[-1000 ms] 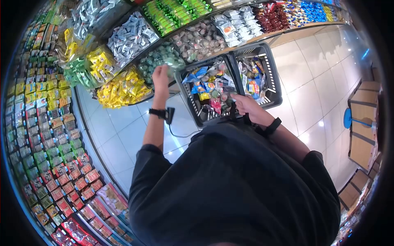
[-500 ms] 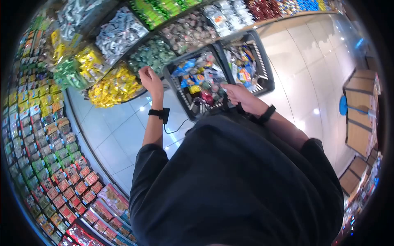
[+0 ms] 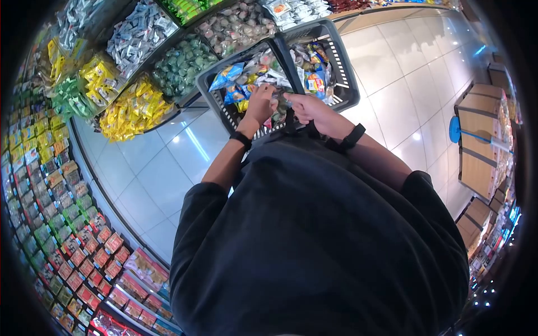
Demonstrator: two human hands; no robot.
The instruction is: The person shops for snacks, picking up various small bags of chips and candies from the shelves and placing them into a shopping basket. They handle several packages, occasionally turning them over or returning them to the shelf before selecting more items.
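Observation:
A grey shopping basket (image 3: 349,84) full of small wrapped snacks (image 3: 322,78) is in front of my body, its dark handle lying across the middle. Over the left part of the basket is my left hand (image 3: 262,103), its fingers curled downward above the packets; anything between them is too small to make out. My right hand (image 3: 305,107) is closed beside the handle at the basket's near side, and its grip is partly hidden. The two hands are close together but apart.
Beyond the basket are bins of green packets (image 3: 185,64), yellow packets (image 3: 136,109) and silver packets (image 3: 140,33). Shelves of small packs (image 3: 89,241) line the left. Brown display boxes (image 3: 479,134) stand at the right, past the tiled floor (image 3: 392,89).
My left hand has moved right, from beside the green packets to over the basket. The basket and bins appear further left in the view.

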